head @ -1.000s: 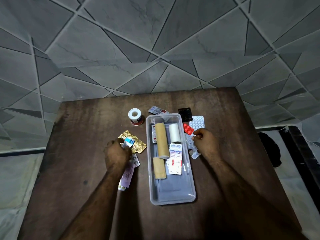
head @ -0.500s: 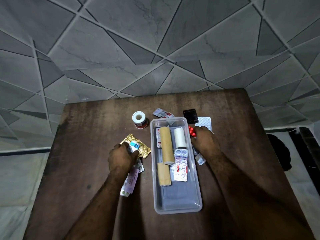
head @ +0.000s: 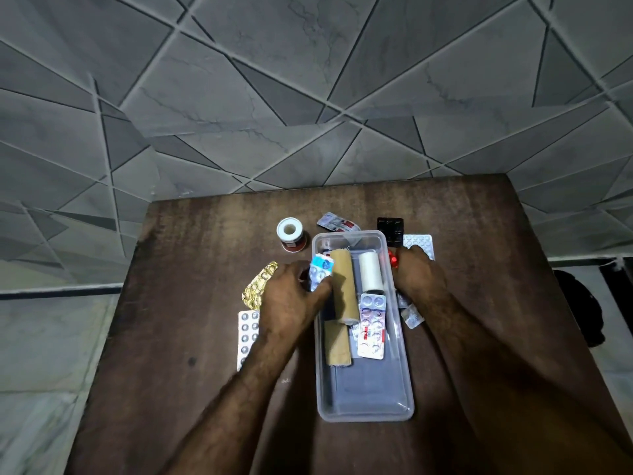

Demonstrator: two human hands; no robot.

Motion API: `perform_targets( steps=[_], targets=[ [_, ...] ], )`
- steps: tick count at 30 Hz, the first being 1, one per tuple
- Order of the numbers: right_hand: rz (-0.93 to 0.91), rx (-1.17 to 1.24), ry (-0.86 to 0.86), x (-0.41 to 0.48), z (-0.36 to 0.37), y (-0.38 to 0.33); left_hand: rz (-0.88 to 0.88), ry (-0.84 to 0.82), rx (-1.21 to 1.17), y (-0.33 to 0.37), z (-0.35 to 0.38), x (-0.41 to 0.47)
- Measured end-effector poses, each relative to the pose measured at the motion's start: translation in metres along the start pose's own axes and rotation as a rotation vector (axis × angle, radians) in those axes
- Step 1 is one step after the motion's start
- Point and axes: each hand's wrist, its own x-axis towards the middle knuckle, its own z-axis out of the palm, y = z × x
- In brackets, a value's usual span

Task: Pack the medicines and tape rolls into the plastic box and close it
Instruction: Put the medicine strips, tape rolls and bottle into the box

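Fingers of left hand point(head: 291, 299) pinch a small blue-and-silver blister strip point(head: 320, 274) over the left rim of the clear plastic box point(head: 364, 411). I note tan bandage rolls point(head: 344, 291) inside it. Right hand point(head: 419, 277) curls over red pills point(head: 393, 260); grip unclear.

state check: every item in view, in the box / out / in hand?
plastic box: open, no lid visible
long tan roll: in box
short tan roll: in box
white roll: in box
red-print blister: in box
blue-white blister: held by left hand over box edge
right hand: on strips beside box
tape spool: on table
gold strip: on table
black strip: on table
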Motion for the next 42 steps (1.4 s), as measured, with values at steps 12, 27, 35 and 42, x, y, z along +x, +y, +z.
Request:
perform_targets(
  steps=[12,27,35,42],
  targets=[
    [0.140,0.514,0.280,-0.009,-0.037,-0.005,0.018,-0.090,0.098,0.019,0.028,0.013],
    [-0.174,0.217,0.154,-0.040,-0.014,-0.056,-0.141,0.111,-0.026,-0.001,0.006,0.045],
    [-0.045,0.353,0.243,-0.039,-0.029,-0.026,-0.121,0.024,0.065,-0.023,0.006,0.068],
    [0.042,0.359,0.244,-0.040,-0.017,0.015,-0.156,-0.082,0.081,-0.030,0.021,0.091]
  ],
)
